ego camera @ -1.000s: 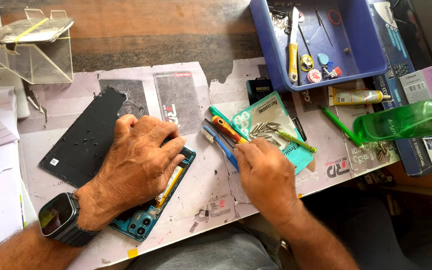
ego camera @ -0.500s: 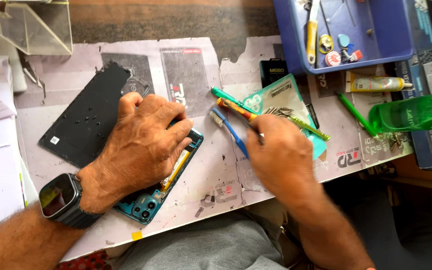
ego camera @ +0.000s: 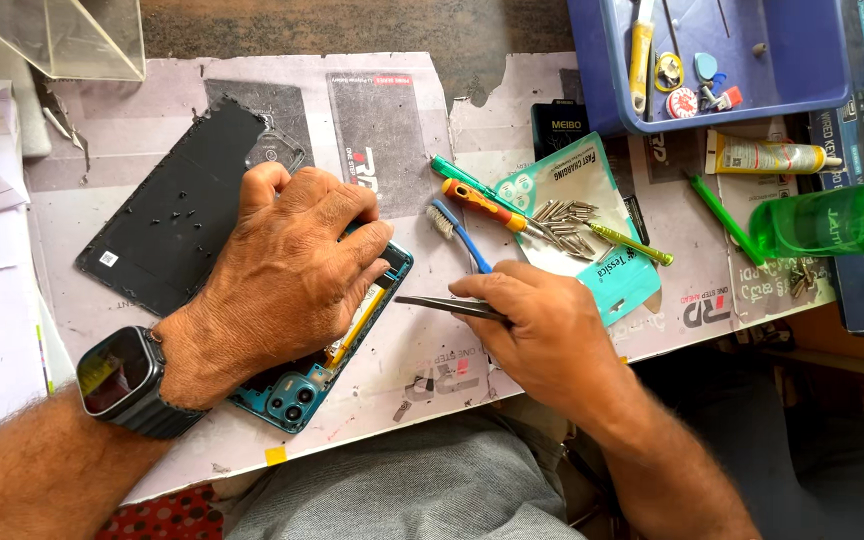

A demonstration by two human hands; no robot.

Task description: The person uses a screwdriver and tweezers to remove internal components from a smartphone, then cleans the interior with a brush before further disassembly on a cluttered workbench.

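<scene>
My left hand [ego camera: 282, 275] lies flat over an opened teal smartphone [ego camera: 297, 392], pressing it to the table. A smartwatch [ego camera: 122, 378] is on that wrist. My right hand [ego camera: 547, 330] holds metal tweezers [ego camera: 442, 305], with the tips pointing left toward the phone's edge. The tips are a short way from the phone. A black back cover [ego camera: 177, 215] with tiny screws on it lies left of my left hand. A blue toothbrush [ego camera: 457, 232] and an orange-handled screwdriver [ego camera: 487, 205] lie just beyond my right hand.
A teal packet [ego camera: 592, 255] with several metal driver bits sits at centre right. A blue tray [ego camera: 732, 60] of small tools stands at the back right. A green bottle [ego camera: 832, 225], a glue tube [ego camera: 767, 155] and a clear plastic box [ego camera: 62, 35] are around.
My right hand has come away from the packet and now holds tweezers pointing toward the phone. My left hand stays on the phone.
</scene>
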